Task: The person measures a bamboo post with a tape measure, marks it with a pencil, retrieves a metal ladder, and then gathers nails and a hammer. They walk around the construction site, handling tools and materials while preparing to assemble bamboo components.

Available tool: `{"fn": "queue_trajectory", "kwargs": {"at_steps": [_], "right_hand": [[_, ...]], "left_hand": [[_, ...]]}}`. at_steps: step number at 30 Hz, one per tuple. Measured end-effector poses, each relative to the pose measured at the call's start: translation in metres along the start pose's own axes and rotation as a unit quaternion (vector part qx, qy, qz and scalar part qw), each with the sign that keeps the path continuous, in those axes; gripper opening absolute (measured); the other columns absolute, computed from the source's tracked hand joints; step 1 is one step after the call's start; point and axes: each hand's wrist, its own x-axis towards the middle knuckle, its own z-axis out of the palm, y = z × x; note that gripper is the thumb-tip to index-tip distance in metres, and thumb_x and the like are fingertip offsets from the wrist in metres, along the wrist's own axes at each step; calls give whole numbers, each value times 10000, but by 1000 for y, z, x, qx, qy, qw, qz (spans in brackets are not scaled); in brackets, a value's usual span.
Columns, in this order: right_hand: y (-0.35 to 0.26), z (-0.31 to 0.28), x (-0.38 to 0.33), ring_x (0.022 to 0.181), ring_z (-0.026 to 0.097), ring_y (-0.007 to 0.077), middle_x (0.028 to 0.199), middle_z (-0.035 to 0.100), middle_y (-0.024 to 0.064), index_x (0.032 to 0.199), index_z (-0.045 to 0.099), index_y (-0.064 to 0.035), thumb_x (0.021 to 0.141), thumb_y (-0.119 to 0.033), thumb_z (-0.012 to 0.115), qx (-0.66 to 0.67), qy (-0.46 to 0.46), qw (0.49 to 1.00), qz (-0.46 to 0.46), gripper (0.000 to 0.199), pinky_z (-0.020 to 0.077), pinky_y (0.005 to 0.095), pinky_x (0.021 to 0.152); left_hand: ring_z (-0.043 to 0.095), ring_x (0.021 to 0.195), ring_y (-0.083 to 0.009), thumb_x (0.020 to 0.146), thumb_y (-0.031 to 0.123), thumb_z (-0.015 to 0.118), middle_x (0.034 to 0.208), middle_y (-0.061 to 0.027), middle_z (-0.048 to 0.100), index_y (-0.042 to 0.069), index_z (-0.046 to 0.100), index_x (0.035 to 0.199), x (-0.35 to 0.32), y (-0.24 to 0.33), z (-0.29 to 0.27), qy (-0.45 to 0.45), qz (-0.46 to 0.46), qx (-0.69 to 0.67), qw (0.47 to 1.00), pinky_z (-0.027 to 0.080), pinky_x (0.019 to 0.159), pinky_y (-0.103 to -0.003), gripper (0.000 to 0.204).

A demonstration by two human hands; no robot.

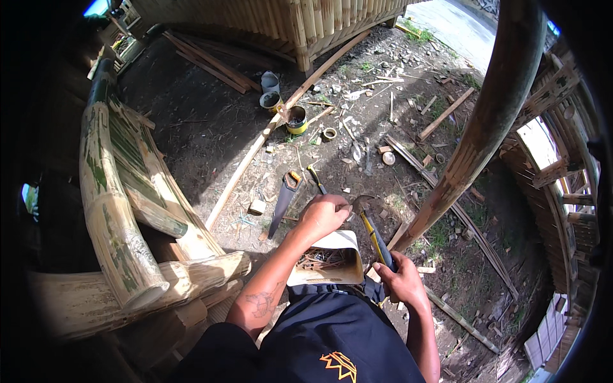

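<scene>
Hammer with a grey metal head and a black-and-yellow handle point(371, 230): one, held by my right hand point(403, 281). That grip is firm, fingers wrapped around the lower handle; the head points up and away from the body, raised over the ground beyond the waist.

Left hand point(325, 214): extended ahead, beside the hammer head, fingers bent inward. From my remote seat I cannot tell whether they are closed on something small.

Open-topped, cream-white plastic container point(332, 276): one, at waist level between the forearms, against the black shirt with an orange emblem point(313, 335). Contents: a loose heap of thin, nail-like metal pieces point(322, 258).

On the ground ahead, I list: one handsaw with a dark blade and a black-and-orange handle point(281, 207); just right of it, a second tool with a black-and-yellow handle point(317, 179), its far part hidden behind the left hand; a small pale wooden block point(257, 207), left of the saw; a long, narrow, light-brown plank point(258, 145), running diagonally; a round yellow-banded can point(297, 128), near two other pails.

Surroundings: thick, pale-and-green bamboo pole point(96, 172) at left; tall, dark, slanting bamboo post point(491, 108) at right; bamboo-slat wall point(345, 22) at the far side.
</scene>
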Motion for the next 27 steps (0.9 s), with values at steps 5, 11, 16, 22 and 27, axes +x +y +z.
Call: {"fn": "queue_trajectory", "kwargs": {"at_steps": [5, 11, 16, 22, 27], "right_hand": [[-65, 12, 81, 502, 531, 139, 593, 534, 53, 859, 545, 23, 882, -259, 672, -80, -13, 997, -18, 309, 420, 334, 486], [-176, 46, 194, 610, 608, 283, 642, 576, 191, 822, 546, 40, 859, -313, 666, -205, -36, 977, -49, 374, 451, 406, 596], [-243, 98, 276, 638, 587, 358, 676, 577, 239, 864, 546, 72, 863, -326, 659, -249, -66, 960, -106, 414, 458, 432, 640], [-298, 158, 348, 456, 558, 156, 566, 562, 82, 849, 532, 28, 911, -262, 648, -226, -183, 951, -107, 318, 437, 331, 464], [-341, 199, 390, 544, 606, 194, 629, 602, 118, 945, 580, 63, 912, -247, 614, -205, -256, 942, -72, 313, 470, 376, 529]], "left_hand": [[620, 596, -152, 884, 223, 616, 638, -85, 650, -1, 697, 868, 81, -56, -24, 66, -58, -106, 990, 468, 590, -321, 238], [608, 591, -140, 886, 175, 630, 747, -67, 671, -15, 668, 1014, 175, -143, -67, 155, -120, -173, 965, 473, 559, -302, 233], [597, 619, -109, 894, 144, 619, 855, -75, 664, -34, 621, 1140, 210, -214, -142, 134, -242, -312, 909, 470, 516, -258, 304], [595, 627, -109, 910, 130, 617, 824, -75, 675, -27, 645, 1077, 201, -243, -222, 170, -309, -334, 874, 468, 557, -261, 231], [614, 678, -99, 939, 122, 585, 889, -53, 678, 39, 628, 1125, 173, -245, -266, 194, -328, -364, 850, 491, 580, -243, 208]]}}
